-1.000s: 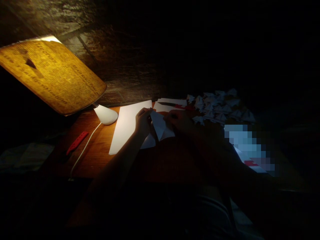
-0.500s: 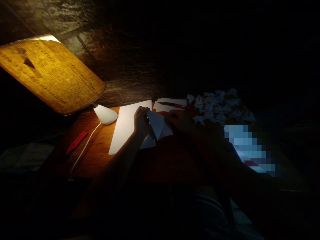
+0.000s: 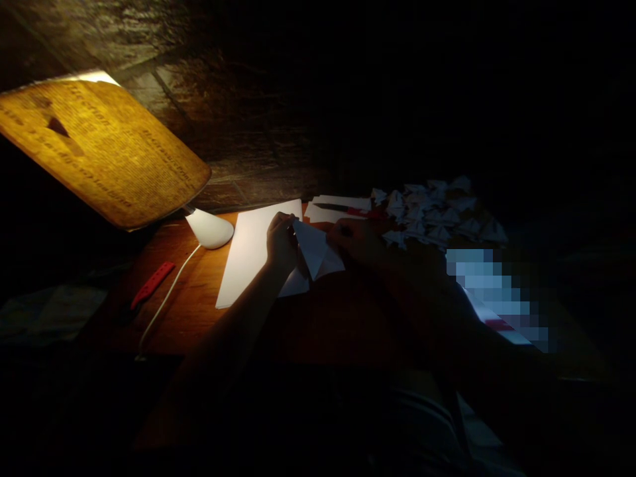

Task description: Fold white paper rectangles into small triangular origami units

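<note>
A partly folded piece of white paper [image 3: 314, 248] is held up between my hands, with pointed flaps hanging down. My left hand [image 3: 282, 242] pinches its upper left corner. My right hand [image 3: 354, 240] is closed at its right edge; that hand lies in deep shadow and its fingertips are hard to make out. Behind and below my left hand lie white paper sheets [image 3: 248, 255] on the wooden table [image 3: 186, 318]. Several folded paper pieces [image 3: 437, 215] lie in a group beyond my right hand.
A lamp with a printed yellow shade [image 3: 104, 149] and white base [image 3: 211, 230] stands at the left, its cord [image 3: 171, 291] running forward. A red-handled object [image 3: 153, 285] lies beside the cord. A knife [image 3: 342, 209] rests on smaller papers [image 3: 318, 213]. A glowing, pixelated screen [image 3: 497, 298] is at right.
My hands and the folded paper stay almost in place. Only very slight shifts of my fingers show.
</note>
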Demonstrator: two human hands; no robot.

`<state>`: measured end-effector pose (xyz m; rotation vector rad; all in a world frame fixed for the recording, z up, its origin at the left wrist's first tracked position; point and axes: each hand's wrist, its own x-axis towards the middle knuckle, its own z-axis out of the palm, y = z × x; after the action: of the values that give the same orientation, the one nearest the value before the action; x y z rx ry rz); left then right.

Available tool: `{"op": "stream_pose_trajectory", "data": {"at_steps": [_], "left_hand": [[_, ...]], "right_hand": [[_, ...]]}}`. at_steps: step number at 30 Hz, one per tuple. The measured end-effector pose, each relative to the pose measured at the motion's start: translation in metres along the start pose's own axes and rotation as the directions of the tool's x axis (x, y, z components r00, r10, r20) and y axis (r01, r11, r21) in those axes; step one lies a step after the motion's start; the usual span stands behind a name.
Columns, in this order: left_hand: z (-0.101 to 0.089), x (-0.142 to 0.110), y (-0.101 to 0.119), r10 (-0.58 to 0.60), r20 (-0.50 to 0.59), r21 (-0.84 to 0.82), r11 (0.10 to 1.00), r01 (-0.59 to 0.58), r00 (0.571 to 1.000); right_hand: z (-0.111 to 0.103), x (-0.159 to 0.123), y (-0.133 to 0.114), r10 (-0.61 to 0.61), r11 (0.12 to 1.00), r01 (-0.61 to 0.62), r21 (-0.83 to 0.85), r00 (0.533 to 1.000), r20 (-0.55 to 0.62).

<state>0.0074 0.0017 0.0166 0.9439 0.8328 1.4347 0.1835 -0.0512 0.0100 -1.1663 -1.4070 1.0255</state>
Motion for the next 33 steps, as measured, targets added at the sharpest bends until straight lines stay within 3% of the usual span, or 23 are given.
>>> {"op": "stream_pose_trajectory", "data": {"at_steps": [6, 10, 18, 25, 33], "left_hand": [[0.001, -0.001, -0.002, -0.034, 0.053, 0.007, 0.999, 0.034, 0.998], [0.003, -0.005, -0.005, -0.109, 0.092, 0.101, 0.990, 0.100, 0.990], [0.006, -0.008, -0.007, -0.156, 0.114, 0.166, 0.977, 0.136, 0.981], [0.005, -0.012, -0.008, -0.191, 0.307, 0.249, 0.962, 0.115, 0.932], [0.003, -0.010, -0.011, -0.154, 0.316, 0.311, 0.949, 0.050, 0.936]], "right_hand": [[0.000, 0.001, 0.002, -0.003, 1.000, 0.004, 0.020, 0.999, -0.042], [0.001, 0.003, 0.007, -0.045, 0.999, 0.046, 0.016, 0.996, -0.078], [0.001, 0.002, 0.003, -0.075, 0.997, 0.073, -0.032, 0.995, -0.071], [0.002, 0.004, 0.008, -0.066, 0.998, 0.066, -0.010, 0.996, -0.052], [0.003, 0.002, 0.007, -0.056, 0.996, 0.051, -0.073, 0.996, -0.069]]}}
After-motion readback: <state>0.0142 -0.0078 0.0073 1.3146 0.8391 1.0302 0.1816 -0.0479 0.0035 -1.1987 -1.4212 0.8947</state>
